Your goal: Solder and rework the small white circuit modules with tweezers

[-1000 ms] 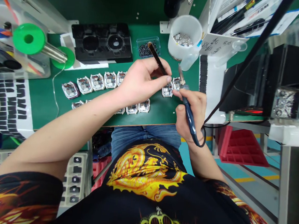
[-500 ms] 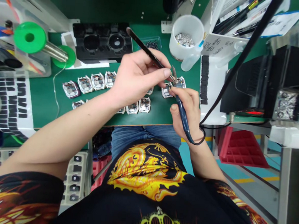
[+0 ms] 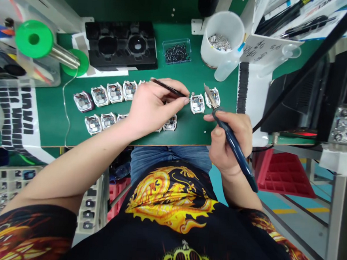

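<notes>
My left hand (image 3: pixel 152 110) is closed around dark tweezers (image 3: pixel 168 87), whose tips reach to the left edge of an opened watch case (image 3: pixel 197 104) with its circuit board showing. In my right hand (image 3: pixel 234 138) is a soldering iron (image 3: pixel 234 147) with a dark blue handle. Its metal tip points up and away from me, crossing over another opened watch case (image 3: pixel 216 95) at the row's right end. Several more such cases (image 3: pixel 114 93) lie in two rows to the left, some of them hidden by my left hand and forearm.
A solder spool (image 3: pixel 34 41) with green flanges stands at left. Toward the back are a black tray (image 3: pixel 121 45), a clear box (image 3: pixel 177 51) of small black parts and a white tub (image 3: pixel 223 38) of metal parts. A black cable (image 3: pixel 296 71) crosses the right side.
My hands have drawn apart. The soldering iron has shifted right and toward me, off the tweezers' tips. The tweezers now lie flatter and lower, leaving the box of black parts in full view.
</notes>
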Tool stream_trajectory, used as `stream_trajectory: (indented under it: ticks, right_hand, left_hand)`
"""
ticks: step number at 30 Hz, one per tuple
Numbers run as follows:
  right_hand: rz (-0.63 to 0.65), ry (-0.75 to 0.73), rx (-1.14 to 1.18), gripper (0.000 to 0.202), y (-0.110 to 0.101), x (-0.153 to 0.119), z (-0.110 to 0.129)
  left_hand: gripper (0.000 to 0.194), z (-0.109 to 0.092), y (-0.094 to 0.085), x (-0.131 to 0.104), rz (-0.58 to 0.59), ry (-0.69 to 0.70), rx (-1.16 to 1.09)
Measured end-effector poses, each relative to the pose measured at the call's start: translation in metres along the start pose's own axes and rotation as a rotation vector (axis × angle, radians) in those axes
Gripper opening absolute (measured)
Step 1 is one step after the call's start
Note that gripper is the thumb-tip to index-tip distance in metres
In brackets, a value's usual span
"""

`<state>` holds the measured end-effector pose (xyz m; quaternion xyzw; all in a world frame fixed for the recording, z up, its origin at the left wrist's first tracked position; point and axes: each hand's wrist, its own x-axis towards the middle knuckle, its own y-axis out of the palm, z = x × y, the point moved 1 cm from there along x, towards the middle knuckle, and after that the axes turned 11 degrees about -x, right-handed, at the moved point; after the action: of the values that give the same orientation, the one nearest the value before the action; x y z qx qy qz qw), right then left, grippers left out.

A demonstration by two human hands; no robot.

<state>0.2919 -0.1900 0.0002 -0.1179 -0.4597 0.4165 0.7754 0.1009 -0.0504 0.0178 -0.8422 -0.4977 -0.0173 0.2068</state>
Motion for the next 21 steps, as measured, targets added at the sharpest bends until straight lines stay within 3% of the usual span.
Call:
stream_trajectory:
  ticks: [8,21]
  right_hand:
    - [-0.036,0.058,0.071,0.023,0.0103,-0.0033,-0.0061]
    - [-0.046,0.09,0.106,0.021,0.0074,-0.0065,-0.0059]
  left_hand:
    - [0.007,0.0035,0.0056,0.0019,0.003,0.037,0.053]
    - [0.01,0.0068,0.0088,0.0033,0.0,0.062,0.116]
